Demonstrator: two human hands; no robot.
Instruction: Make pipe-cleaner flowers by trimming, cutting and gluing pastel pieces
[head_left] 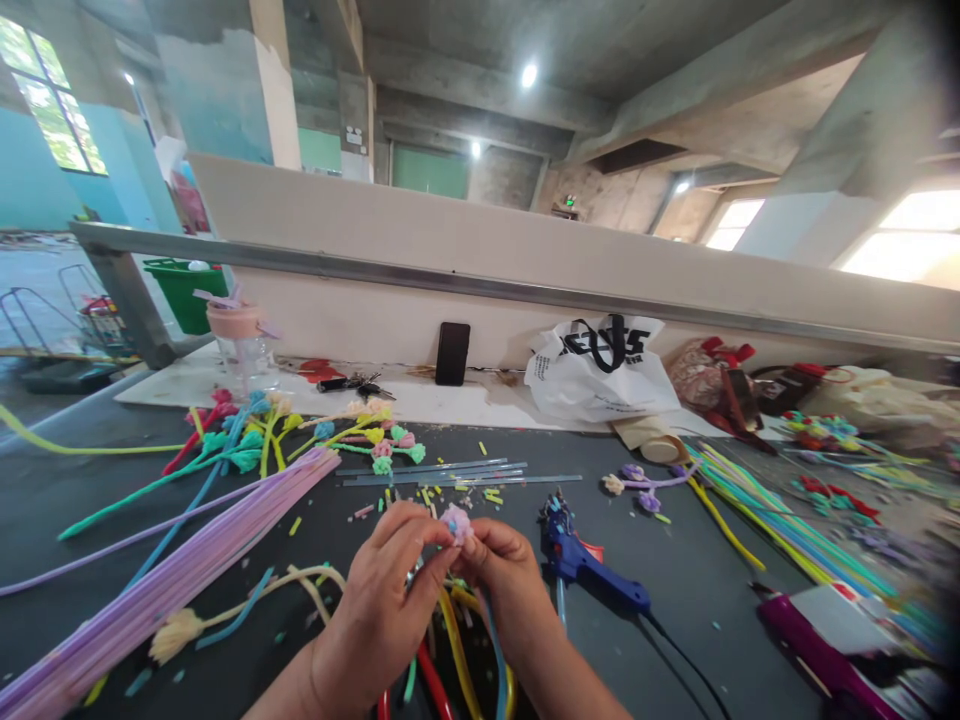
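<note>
A small pink fuzzy flower (457, 522), apparently made of pipe cleaner, is pinched between the fingertips of both hands above the dark tabletop. My left hand (382, 600) grips it from the left with thumb and index finger. From the other side, my right hand (510, 580) closes thumb and fingers on its base. A blue fuzzy stem (496, 650) runs down beneath my right hand; whether it joins the flower is hidden. Right of my hands lies a blue hot glue gun (600, 575). Clear glue sticks (457, 476) lie just beyond my fingers.
A bundle of pink and purple pipe cleaners (187, 560) spreads on the left, near finished fuzzy flowers (247, 450). Small purple flowers (637, 485) and more pipe cleaners (780, 510) lie right. Behind stand a phone (454, 354), a white bag (600, 375) and a cup (238, 350).
</note>
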